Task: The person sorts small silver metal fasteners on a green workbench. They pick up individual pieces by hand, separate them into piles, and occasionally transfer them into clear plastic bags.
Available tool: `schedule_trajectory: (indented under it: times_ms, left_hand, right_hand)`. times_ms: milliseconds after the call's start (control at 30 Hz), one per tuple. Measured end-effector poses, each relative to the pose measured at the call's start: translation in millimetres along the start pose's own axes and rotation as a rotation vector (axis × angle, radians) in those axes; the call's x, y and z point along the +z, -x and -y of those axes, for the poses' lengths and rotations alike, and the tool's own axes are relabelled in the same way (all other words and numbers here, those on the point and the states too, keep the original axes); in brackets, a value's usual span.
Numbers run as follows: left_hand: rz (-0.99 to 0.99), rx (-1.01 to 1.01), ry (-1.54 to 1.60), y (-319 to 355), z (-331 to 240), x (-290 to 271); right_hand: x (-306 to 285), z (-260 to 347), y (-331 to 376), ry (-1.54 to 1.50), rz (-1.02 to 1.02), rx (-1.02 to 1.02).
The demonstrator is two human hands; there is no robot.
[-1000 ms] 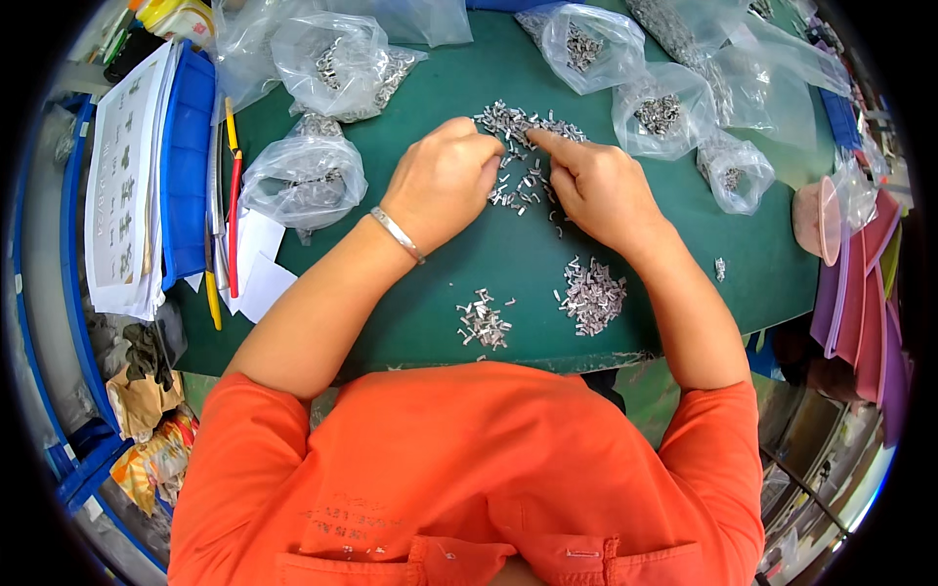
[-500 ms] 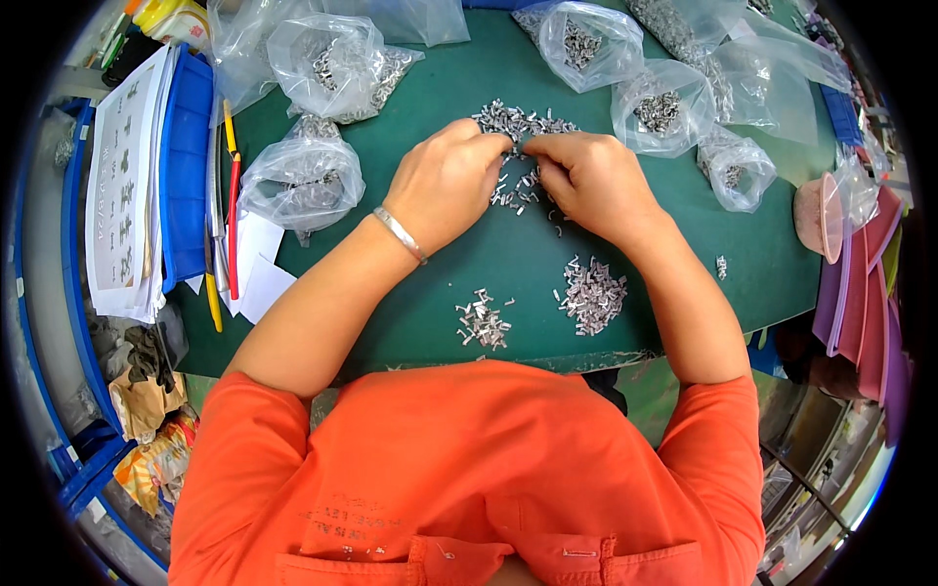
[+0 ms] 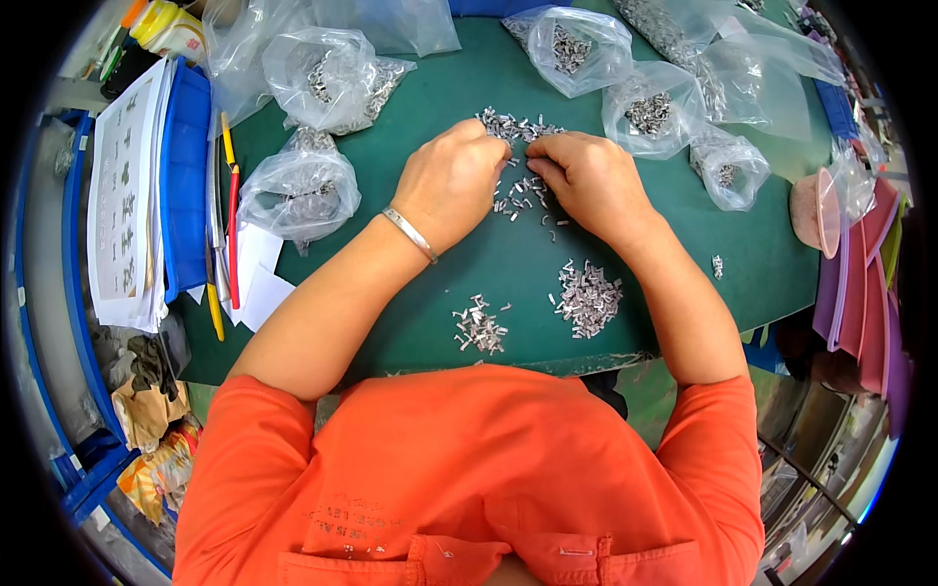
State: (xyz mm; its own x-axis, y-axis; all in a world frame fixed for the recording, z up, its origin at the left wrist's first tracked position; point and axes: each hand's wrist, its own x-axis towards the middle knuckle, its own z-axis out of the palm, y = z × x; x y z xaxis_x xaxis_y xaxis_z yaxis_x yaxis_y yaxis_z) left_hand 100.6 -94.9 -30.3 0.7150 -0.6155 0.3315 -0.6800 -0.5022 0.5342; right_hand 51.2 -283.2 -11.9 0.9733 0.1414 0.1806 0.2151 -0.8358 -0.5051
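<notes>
My left hand (image 3: pixel 451 184), with a silver bangle on its wrist, bends over the left side of a loose heap of small silvery metal pieces (image 3: pixel 520 125). Facing it across a narrow gap, my right hand (image 3: pixel 594 186) is at the heap's right side. On both hands thumb and forefinger are drawn together at the pieces; anything pinched there is too small or hidden to name. Scattered metal pieces (image 3: pixel 523 195) lie between the hands. Closer to my body are a smaller pile (image 3: pixel 479 327) on the left and a denser pile (image 3: pixel 588 301) on the right.
Open plastic bags of metal pieces stand at the far left (image 3: pixel 327 83) and far right (image 3: pixel 653 109) of the green table (image 3: pixel 430 293). Left are a blue tray (image 3: pixel 186 181), papers and a red pen (image 3: pixel 234 239). A pink cup (image 3: pixel 814 213) stands at the right edge.
The whole view has shifted slightly. Both hands stay at the heap with fingers drawn in, their fingertips a touch further apart. The near piles look much the same.
</notes>
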Motion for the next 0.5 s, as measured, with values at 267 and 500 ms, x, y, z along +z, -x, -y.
schedule_trajectory:
  times_ms: [267, 500]
  left_hand:
    - [0.077, 0.034, 0.014, -11, 5, -7]
    - [0.125, -0.334, 0.441, -10, 0, -16]
  right_hand:
    - [-10, -8, -1, -0.106, -0.025, 0.085]
    - [-11, 6, 0, 0.07, 0.102, 0.06]
